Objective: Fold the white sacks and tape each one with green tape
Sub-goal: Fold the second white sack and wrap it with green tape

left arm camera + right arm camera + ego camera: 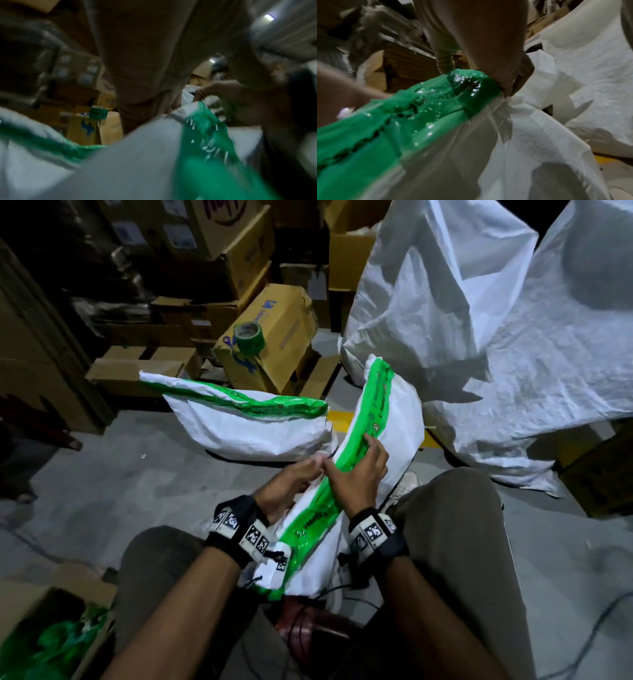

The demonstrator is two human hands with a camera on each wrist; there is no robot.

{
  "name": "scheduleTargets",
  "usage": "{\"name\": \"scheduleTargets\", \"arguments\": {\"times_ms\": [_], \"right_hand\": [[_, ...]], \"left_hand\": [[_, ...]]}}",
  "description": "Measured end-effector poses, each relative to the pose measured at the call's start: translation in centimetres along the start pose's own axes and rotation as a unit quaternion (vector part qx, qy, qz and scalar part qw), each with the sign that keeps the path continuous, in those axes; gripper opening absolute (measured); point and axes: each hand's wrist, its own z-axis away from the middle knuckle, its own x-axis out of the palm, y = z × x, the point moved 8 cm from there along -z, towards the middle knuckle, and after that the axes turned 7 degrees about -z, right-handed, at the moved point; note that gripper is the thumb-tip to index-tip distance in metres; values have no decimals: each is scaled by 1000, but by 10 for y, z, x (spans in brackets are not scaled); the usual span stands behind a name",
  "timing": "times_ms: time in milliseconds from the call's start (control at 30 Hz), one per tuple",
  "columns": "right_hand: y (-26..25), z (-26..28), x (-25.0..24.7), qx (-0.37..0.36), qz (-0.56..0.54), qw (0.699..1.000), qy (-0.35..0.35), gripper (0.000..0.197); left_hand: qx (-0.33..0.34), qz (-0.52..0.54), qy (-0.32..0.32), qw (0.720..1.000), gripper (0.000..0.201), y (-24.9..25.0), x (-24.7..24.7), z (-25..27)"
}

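A folded white sack [400, 422] with a long strip of green tape [373, 405] stands tilted between my knees. My left hand [291, 481] grips its left edge with curled fingers. My right hand [363, 474] lies over the tape, and in the right wrist view its fingers [510, 81] curl round the sack [522, 148] at the edge of the tape [419, 115]. A second taped sack [246, 419] lies on the floor beyond my hands. The green tape roll [248, 337] sits on a cardboard box [284, 337] further back, and the blurred left wrist view also shows that roll [98, 113].
Large loose white sacks [479, 337] pile up on the right. Stacked cardboard boxes [212, 268] fill the back and left. An open box with green scraps [51, 638] is at my lower left. Cables [342, 594] trail on the grey floor near my feet.
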Motion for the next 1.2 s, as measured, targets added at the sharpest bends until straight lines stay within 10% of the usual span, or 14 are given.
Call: {"name": "scheduleTargets", "arguments": {"times_ms": [167,333,467,633,1033,1200], "right_hand": [[37,-39,11,81,-39,994,-66,73],[15,4,48,34,29,984,-171,67],[-2,80,72,-42,-2,979,-198,96],[29,24,83,-26,72,969,-233,112],[31,48,82,78,21,972,-221,54],[23,54,70,187,4,951,-247,100]], "left_hand": [[8,-409,24,912,71,-38,-14,15],[30,-131,60,989,58,0,-20,0],[-7,-8,106,994,57,9,-34,-6],[-39,145,78,986,50,-16,-17,8],[-49,187,54,980,60,-30,-15,12],[15,8,82,996,62,-27,-23,25]]}}
